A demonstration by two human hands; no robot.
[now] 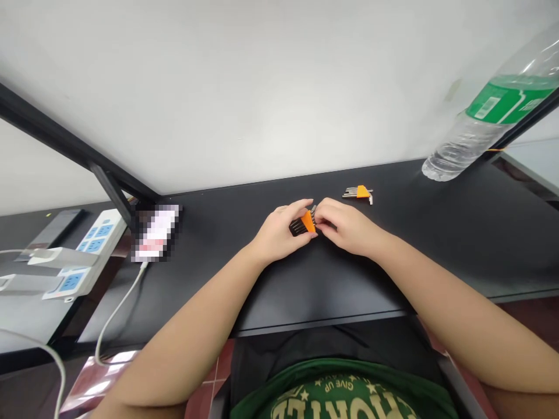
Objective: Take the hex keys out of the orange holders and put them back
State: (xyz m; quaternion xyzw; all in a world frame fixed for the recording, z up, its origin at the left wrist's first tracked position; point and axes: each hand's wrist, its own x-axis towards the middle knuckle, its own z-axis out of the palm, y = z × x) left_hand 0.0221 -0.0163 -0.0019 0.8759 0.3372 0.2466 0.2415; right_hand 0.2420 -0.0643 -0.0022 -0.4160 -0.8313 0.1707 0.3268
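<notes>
My left hand (279,233) and my right hand (345,227) meet over the black table (437,244). Between them is a set of dark hex keys in an orange holder (304,223). The left hand's fingers curl around the holder from the left. The right hand's fingertips pinch at the key ends on the holder's right side. A second set of silver hex keys in an orange holder (358,192) lies on the table just beyond my right hand, untouched.
A clear plastic water bottle with a green label (489,110) stands at the far right. A phone (156,232) with a white cable lies at the left. White power strips (82,256) sit on the neighbouring surface. A white wall is behind the table.
</notes>
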